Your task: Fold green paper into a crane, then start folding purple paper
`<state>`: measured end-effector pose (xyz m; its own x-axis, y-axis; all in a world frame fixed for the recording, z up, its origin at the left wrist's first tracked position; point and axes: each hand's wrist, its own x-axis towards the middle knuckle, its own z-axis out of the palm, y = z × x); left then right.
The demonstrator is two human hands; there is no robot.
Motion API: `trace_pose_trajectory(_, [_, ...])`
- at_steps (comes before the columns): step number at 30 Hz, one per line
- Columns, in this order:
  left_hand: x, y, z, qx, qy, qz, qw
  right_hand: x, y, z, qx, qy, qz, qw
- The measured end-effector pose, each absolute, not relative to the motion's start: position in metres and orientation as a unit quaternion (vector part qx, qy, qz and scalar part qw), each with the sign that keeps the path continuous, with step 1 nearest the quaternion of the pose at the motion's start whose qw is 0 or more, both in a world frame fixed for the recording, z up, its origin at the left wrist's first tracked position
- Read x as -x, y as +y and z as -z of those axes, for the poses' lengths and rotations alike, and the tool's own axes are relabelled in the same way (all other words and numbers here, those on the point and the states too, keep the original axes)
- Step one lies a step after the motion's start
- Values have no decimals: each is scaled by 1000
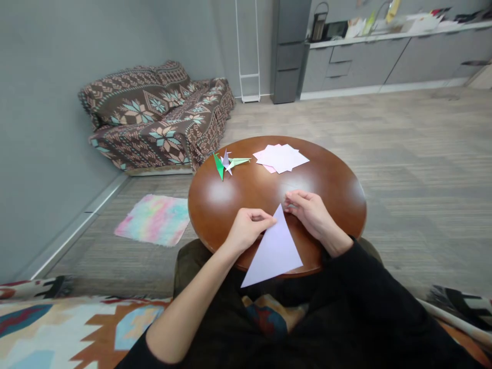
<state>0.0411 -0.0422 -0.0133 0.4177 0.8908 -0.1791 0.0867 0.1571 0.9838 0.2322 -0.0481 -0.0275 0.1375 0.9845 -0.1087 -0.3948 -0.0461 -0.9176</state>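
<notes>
Lilac paper triangle point(274, 251) x1, clamped betw. L hand point(249, 230) & R hand point(309, 212); 1 pink sheet stack point(280, 158), approx. 2 origami cranes point(226, 164)

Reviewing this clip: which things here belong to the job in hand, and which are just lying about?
Things: the left hand and right hand hold a folded lilac paper triangle over a round wooden table, which also bears pink paper squares and folded paper cranes.

Rest: a patterned sofa, a tie-dye cloth on the floor, grey kitchen cabinets.
</notes>
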Motion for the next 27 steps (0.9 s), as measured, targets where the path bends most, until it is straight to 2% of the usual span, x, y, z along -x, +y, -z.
trace_pose_trajectory(6, [-41,-41,15,-533,417,-346,650,-222,-61,23,465,-433,-552,540])
trace_pose_trajectory(27, [-45,-38,17,-516,425,-384,637,-219,-62,25,470,-453,-550,521])
